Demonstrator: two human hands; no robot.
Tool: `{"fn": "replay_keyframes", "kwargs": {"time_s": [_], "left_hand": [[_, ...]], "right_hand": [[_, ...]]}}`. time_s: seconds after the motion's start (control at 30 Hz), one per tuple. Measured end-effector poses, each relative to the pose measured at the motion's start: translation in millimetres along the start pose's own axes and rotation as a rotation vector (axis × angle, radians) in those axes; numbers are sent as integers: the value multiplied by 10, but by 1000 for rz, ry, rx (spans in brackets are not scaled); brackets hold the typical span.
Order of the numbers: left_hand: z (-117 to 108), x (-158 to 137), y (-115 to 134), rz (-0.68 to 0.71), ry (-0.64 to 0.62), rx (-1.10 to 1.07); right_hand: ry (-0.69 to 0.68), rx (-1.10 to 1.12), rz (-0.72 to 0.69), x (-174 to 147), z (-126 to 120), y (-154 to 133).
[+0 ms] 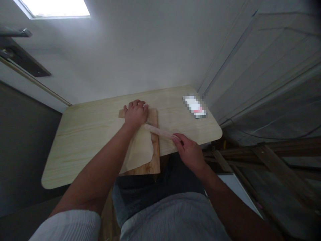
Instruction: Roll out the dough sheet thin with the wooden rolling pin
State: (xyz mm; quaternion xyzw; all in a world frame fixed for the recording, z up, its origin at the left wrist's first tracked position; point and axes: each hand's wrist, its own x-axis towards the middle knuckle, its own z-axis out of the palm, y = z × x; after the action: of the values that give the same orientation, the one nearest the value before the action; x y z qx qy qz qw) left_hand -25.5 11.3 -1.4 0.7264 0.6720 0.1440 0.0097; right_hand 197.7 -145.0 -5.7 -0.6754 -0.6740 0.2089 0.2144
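Observation:
A pale, thin sheet that looks like rolled dough (140,149) lies over a wooden board (155,150), its rounded near edge close to the board's front. My right hand (188,149) is closed round the near right end of a slim wooden rolling pin (160,131), which slants over the board's right side. The pin's far left end meets the heel of my left hand (136,113) and is hidden there. That left hand lies palm down at the far part of the board, fingers spread and slightly bent. What is under its palm does not show.
The board rests on a light wood-grain table (87,130) and juts over its front edge. A blurred-out phone-like object (194,106) lies at the table's right. Behind stands a white door (150,50) with a handle. Wooden beams (240,154) are at the right.

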Motion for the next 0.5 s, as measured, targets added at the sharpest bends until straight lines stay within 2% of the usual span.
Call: {"fn": "replay_keyframes", "kwargs": {"time_s": [0.17,0.5], "left_hand": [[48,127,57,-41,22,34],[126,303,116,-63,-69,86]], "right_hand": [[21,-91,26,133,-28,33],[46,-243,82,346,-30,76]]}}
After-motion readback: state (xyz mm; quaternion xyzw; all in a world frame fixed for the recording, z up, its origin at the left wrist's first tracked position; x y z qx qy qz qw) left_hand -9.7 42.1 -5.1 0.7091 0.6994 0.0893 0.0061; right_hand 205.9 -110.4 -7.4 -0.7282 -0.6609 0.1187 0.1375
